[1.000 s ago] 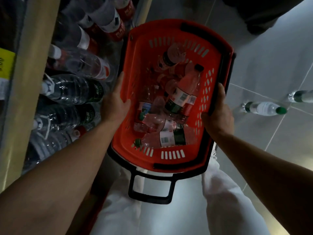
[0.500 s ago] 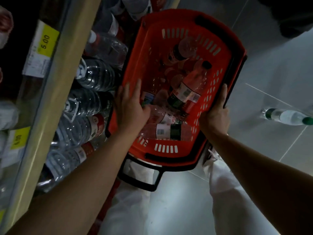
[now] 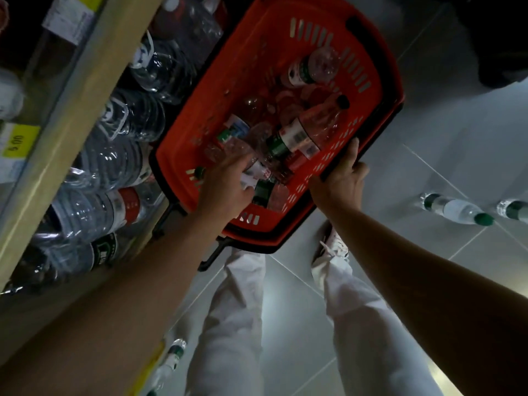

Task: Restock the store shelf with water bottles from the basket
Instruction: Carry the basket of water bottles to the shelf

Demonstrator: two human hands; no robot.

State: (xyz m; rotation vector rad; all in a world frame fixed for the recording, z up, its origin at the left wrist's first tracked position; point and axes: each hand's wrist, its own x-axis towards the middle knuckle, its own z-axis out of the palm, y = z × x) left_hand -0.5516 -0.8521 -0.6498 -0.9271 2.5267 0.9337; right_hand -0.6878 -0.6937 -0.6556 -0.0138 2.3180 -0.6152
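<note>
1. the left hand (image 3: pixel 225 187) has left the basket (image 3: pixel 380 90) rim and now reaches inside, fingers curled over a bottle (image 3: pixel 257 170) at the near end; whether it has a firm hold, i cannot tell.
2. the right hand (image 3: pixel 340 184) still clamps the rim at 4 o'clock, bearing the basket alone.
3. this looks like the first pick; more bottles lie loose inside.
4. the shelf (image 3: pixel 71 115), at 9 o'clock, holds large bottles lying down under a yellow price tag (image 3: pixel 20 141).
5. grey tiled floor (image 3: pixel 457 124); stray bottles (image 3: pixel 454 208) lie at 3 o'clock.
</note>
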